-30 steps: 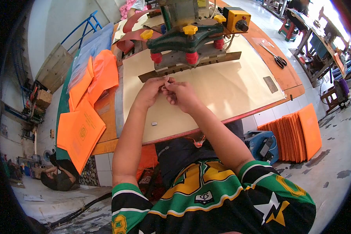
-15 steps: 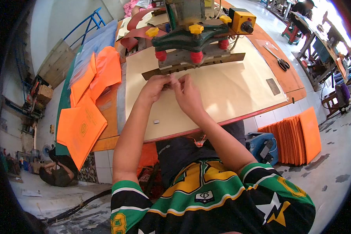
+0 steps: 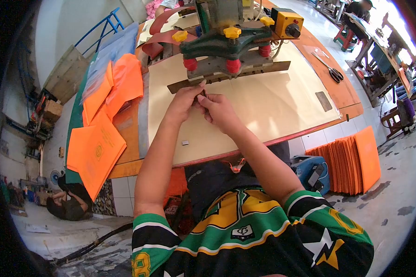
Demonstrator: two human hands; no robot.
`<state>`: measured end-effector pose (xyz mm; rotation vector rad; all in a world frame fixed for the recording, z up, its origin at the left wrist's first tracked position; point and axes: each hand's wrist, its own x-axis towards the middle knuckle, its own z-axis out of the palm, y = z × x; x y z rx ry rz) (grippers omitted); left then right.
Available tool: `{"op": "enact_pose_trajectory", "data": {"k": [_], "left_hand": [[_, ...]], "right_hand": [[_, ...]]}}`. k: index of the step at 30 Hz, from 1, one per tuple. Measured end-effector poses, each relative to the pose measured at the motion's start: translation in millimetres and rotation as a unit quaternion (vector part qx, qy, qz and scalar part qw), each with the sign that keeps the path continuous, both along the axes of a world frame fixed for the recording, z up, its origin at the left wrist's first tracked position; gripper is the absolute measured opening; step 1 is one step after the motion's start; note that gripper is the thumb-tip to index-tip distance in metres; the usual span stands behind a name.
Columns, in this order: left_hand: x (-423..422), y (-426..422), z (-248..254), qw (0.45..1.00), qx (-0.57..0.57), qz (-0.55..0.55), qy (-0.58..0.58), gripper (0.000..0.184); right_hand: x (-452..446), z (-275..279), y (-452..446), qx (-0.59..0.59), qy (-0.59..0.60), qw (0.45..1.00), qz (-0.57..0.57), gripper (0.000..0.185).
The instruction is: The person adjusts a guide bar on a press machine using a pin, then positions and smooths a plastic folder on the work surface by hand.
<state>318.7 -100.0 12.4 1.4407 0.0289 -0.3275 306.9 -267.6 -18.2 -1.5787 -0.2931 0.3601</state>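
Note:
My left hand (image 3: 185,102) and my right hand (image 3: 220,111) meet over the cream sheet (image 3: 263,111), just in front of a long thin metal strip (image 3: 259,70). Fingers of both are closed around a small, narrow dark piece (image 3: 203,93), too small and covered to name. Above the strip is the press head (image 3: 226,46), green with yellow knobs (image 3: 232,32) and red spacers (image 3: 233,66). A small grey block (image 3: 185,143) lies on the sheet nearer my body, and a flat grey metal plate (image 3: 323,101) lies at its right side.
Orange printed pieces (image 3: 97,147) lie at the table's left beside clear plastic sheets (image 3: 111,51). Black-handled scissors (image 3: 330,69) rest on the right edge, near a yellow control box (image 3: 287,25). A stack of orange pieces (image 3: 344,161) stands lower right. Other people sit farther off.
My right hand has turned and lowered slightly, its fingers now curled in. My left thumb points upward, and the dark piece shows between the hands.

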Motion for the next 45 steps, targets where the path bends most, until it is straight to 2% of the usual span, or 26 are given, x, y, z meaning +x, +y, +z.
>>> {"op": "enact_pose_trajectory", "data": {"k": [1, 2, 6, 9, 11, 12, 13, 14, 15, 17, 21, 23, 26, 30, 31, 32, 33, 34, 35, 36, 37, 38, 42, 43, 44, 45], "left_hand": [[-1.2, 0.6, 1.3, 1.0, -0.012, -0.002, -0.001, 0.033], [-2.1, 0.4, 2.5, 1.0, -0.024, -0.004, -0.002, 0.031], [-0.9, 3.4, -5.8, 0.998, -0.042, 0.044, 0.008, 0.026], [6.8, 10.9, -14.1, 0.997, -0.07, -0.013, 0.023, 0.022], [10.3, 7.2, -17.0, 1.0, -0.011, -0.005, 0.015, 0.022], [9.8, 4.0, -16.6, 1.0, -0.013, -0.006, 0.015, 0.022], [8.4, 2.3, -16.0, 1.0, -0.006, 0.017, 0.001, 0.022], [7.2, 1.6, -14.8, 0.999, 0.001, 0.041, -0.013, 0.023], [10.3, 5.2, -19.1, 0.999, 0.002, 0.041, -0.013, 0.023], [17.4, 12.8, -26.4, 1.0, 0.003, 0.003, -0.007, 0.027], [13.3, 9.7, -18.1, 1.0, 0.008, -0.007, 0.0, 0.03], [7.6, 0.2, -10.5, 0.999, 0.018, 0.037, 0.001, 0.025], [16.0, 11.7, -23.9, 0.999, 0.034, -0.003, -0.012, 0.029], [6.7, 3.4, -10.8, 0.998, 0.058, 0.028, -0.019, 0.029], [5.8, 5.6, -10.4, 0.999, 0.028, 0.012, -0.015, 0.029], [4.8, 6.9, -10.4, 1.0, -0.003, -0.005, -0.011, 0.029], [0.9, 4.7, -4.6, 1.0, -0.003, -0.005, -0.011, 0.029], [-5.1, 0.4, 5.7, 0.999, -0.032, 0.008, 0.011, 0.029], [-8.5, -2.0, 11.7, 0.997, -0.061, 0.021, 0.033, 0.028], [-7.7, 1.3, 9.0, 0.997, -0.062, 0.021, 0.033, 0.028], [-5.2, 7.8, 3.6, 0.999, -0.05, -0.004, 0.014, 0.028], [-2.1, 13.2, -2.0, 0.999, -0.038, -0.028, -0.005, 0.029], [5.6, 19.2, -12.3, 0.997, -0.036, -0.072, -0.015, 0.028], [3.0, 11.1, -9.0, 0.999, -0.02, -0.034, -0.011, 0.027], [0.7, 5.4, -6.3, 1.0, -0.004, 0.002, -0.006, 0.027], [2.1, 5.3, -9.0, 1.0, -0.005, 0.003, -0.006, 0.027]], "right_hand": [[1.0, 1.5, -1.7, 0.146, 0.139, 0.979, 0.041, 0.028], [1.3, 2.8, -2.9, 0.286, 0.272, 0.915, 0.081, 0.03], [-8.4, 20.2, -2.6, 0.338, 0.32, 0.883, 0.059, 0.033], [-15.5, 28.6, -3.2, 0.37, 0.352, 0.859, 0.047, 0.035], [-19.4, 28.6, -11.4, 0.158, 0.201, 0.967, 0.021, 0.038], [-22.4, 27.5, -10.6, 0.157, 0.201, 0.967, 0.019, 0.038], [-26.1, 26.1, -6.3, 0.045, 0.029, 0.996, -0.069, 0.041], [-28.6, 25.3, -3.5, -0.068, -0.145, 0.975, -0.154, 0.044], [-29.7, 24.8, -3.2, -0.067, -0.144, 0.975, -0.154, 0.044], [-31.4, 24.3, -4.2, -0.213, -0.354, 0.889, -0.197, 0.044], [-29.7, 37.8, -6.5, -0.254, -0.374, 0.866, -0.215, 0.033], [-26.6, 41.4, -9.3, -0.302, -0.345, 0.867, -0.192, 0.03], [-27.4, 41.3, -11.5, -0.337, -0.337, 0.864, -0.163, 0.034], [-17.6, 29.6, -0.3, -0.328, -0.317, 0.877, -0.149, 0.037], [-12.2, 26.4, 1.7, -0.231, -0.223, 0.941, -0.11, 0.037], [-8.6, 22.7, 2.7, -0.129, -0.123, 0.982, -0.069, 0.038], [-8.5, 22.9, 1.9, -0.129, -0.123, 0.982, -0.068, 0.038], [-8.7, 23.1, 0.0, 0.021, 0.018, 0.999, -0.034, 0.037], [-8.7, 23.3, -1.3, 0.169, 0.158, 0.973, 0.001, 0.037], [-5.0, 19.0, -0.7, 0.168, 0.158, 0.973, 0.001, 0.037], [1.4, 12.2, 1.3, 0.302, 0.274, 0.913, 0.023, 0.036], [6.6, 4.8, 2.1, 0.425, 0.38, 0.82, 0.044, 0.036], [3.2, 2.5, -5.3, 0.431, 0.395, 0.805, 0.099, 0.036], [-1.9, 9.7, -9.3, 0.317, 0.312, 0.893, 0.064, 0.038], [-8.1, 16.3, -12.1, 0.193, 0.22, 0.956, 0.027, 0.042], [-15.0, 21.3, -10.4, 0.192, 0.22, 0.956, 0.027, 0.042]]}}
